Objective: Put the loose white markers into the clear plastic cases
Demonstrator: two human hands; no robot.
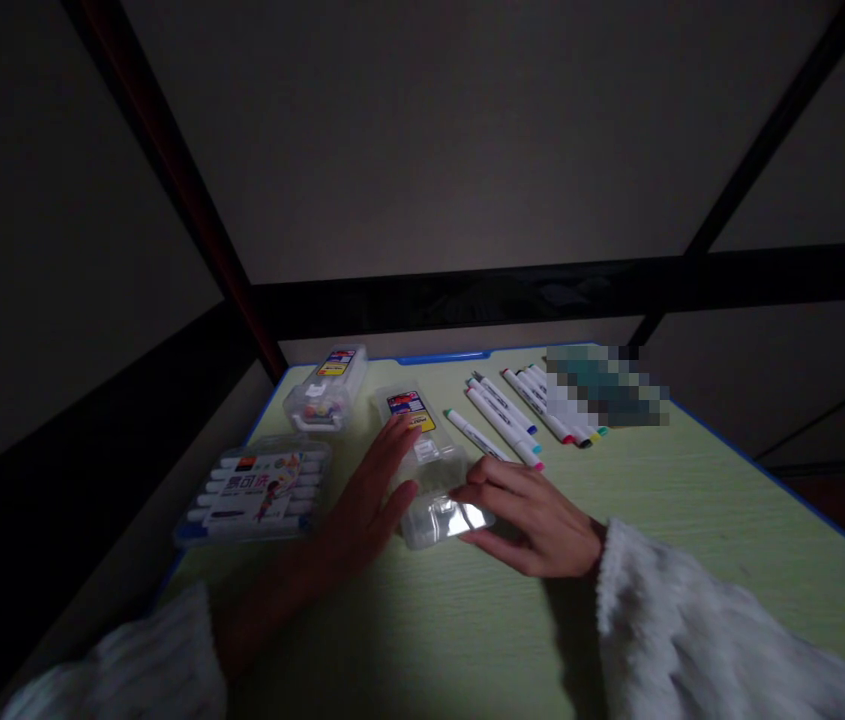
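Note:
A clear plastic marker case [441,500] lies opened out on the table, its labelled half [413,410] pointing away from me and the other half nearer. My right hand [531,510] grips the near half at its right side, fingers on top and thumb at the front edge. Along the left side of the case rests my left hand [373,485], its fingers stretched out and the tips at the label. Nothing shows inside the near half. Just beyond my right hand, a white marker with a green cap [476,435] lies loose.
Several more white markers [504,420] lie in rows to the right, beside a pixelated patch. At the left are a closed case of markers [261,490] and, behind it, another clear case [328,388] with colourful contents. The pale green table [662,500] has a blue edge.

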